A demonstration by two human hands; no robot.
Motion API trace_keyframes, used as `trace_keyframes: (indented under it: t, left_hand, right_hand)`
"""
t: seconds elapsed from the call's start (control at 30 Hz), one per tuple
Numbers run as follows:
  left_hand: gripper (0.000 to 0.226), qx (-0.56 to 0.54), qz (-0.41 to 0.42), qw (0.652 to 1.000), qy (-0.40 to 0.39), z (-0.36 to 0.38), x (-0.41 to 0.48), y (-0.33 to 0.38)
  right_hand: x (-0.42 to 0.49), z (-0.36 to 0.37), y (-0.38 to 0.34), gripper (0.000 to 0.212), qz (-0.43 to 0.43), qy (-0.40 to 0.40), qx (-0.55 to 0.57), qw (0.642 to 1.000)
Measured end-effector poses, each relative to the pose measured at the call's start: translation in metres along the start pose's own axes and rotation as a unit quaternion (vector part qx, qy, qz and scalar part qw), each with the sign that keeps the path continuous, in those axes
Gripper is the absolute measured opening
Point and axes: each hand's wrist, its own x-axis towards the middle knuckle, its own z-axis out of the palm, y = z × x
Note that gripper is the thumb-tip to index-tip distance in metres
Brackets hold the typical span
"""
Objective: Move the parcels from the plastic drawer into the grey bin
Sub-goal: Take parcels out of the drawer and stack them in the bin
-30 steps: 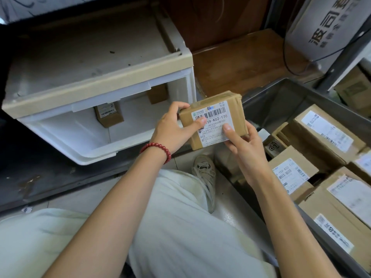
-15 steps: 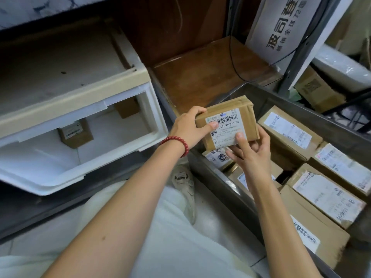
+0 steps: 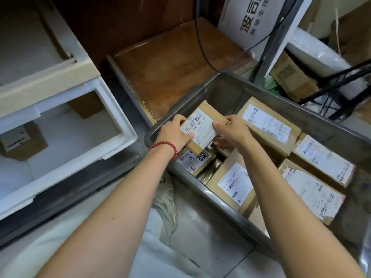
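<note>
parcel (image 3: 202, 128): small brown box, white barcode label facing up, held tilted in both hands over the bin's near-left corner, just above the boxes lying there. I cannot tell whether it touches them.
left hand (image 3: 176, 133): grips the parcel's left end, fingers (image 3: 180, 118) curled over the far edge, thumb pressed flat on the label.
right hand (image 3: 230, 131): grips the right end, fingers (image 3: 230, 118) curled round the far edge, thumb at the label's rim.
bin (image 3: 220, 91): grey metal, on the floor at the right.
bin boxes (image 3: 267, 125): several brown cartons, labels up, packed close together. One with a scribbled label (image 3: 193, 159) lies right under the parcel.
drawer (image 3: 116, 111): white plastic, pulled open at the left.
drawer boxes: two brown ones, one (image 3: 22, 141) by the left side with a label, the other (image 3: 86, 106) in the back right corner.
bracelet (image 3: 164, 146): red beads on the left wrist.
shoe (image 3: 166, 199): pale trainer on the floor, just beside the bin's near wall.
board (image 3: 170, 63): brown wood, lying behind the bin.
sign (image 3: 251, 19): white with dark characters, propped at the back right.
</note>
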Motion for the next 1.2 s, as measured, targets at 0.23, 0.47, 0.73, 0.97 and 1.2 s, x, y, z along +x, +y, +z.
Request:
trace_keyframes:
  t: [0.23,0.47,0.73,0.97,1.2]
  left_hand:
    - [0.055,0.236,0.021,0.972,0.001,0.023,0.006,-0.008]
    - [0.058,0.375,0.039,0.925,-0.053,0.031,0.011,-0.011]
    - [0.039,0.303,0.085,0.948,0.058,0.021,-0.006,-0.009]
    - [0.038,0.253,0.104,0.943,0.192,-0.011,-0.057,-0.037]
    - [0.048,0.233,-0.050,0.945,0.224,-0.061,-0.125,-0.096]
  right_hand:
    - [0.030,0.014,0.013,0.037,0.018,-0.018,-0.172,0.985]
    - [0.029,0.032,0.021,0.042,0.006,-0.077,-0.462,0.883]
    - [0.017,0.032,0.022,0.058,0.004,-0.116,-0.620,0.776]
    - [-0.012,0.028,0.006,0.062,-0.135,-0.005,-0.571,0.810]
    - [-0.060,0.061,-0.022,0.064,-0.307,-0.053,-0.507,0.803]
